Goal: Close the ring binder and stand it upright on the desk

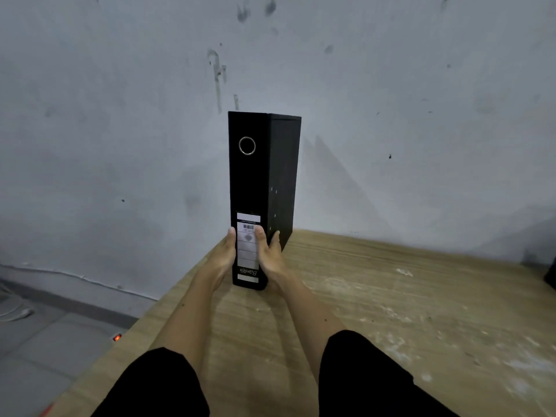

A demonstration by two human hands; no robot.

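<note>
Fingers of both hands clasp the upright binder.

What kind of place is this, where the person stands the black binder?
Probably a plain work room or storeroom, not a tidy office. A bare wooden desk with white smears stands against a stained grey wall, with a tiled floor below. Both hands hold the upright binder.

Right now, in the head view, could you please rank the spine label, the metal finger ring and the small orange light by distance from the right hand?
1. Spine label: low on the binder, touching the right hand.
2. Metal finger ring: high on the spine.
3. Orange light: on the floor, far left.
</note>
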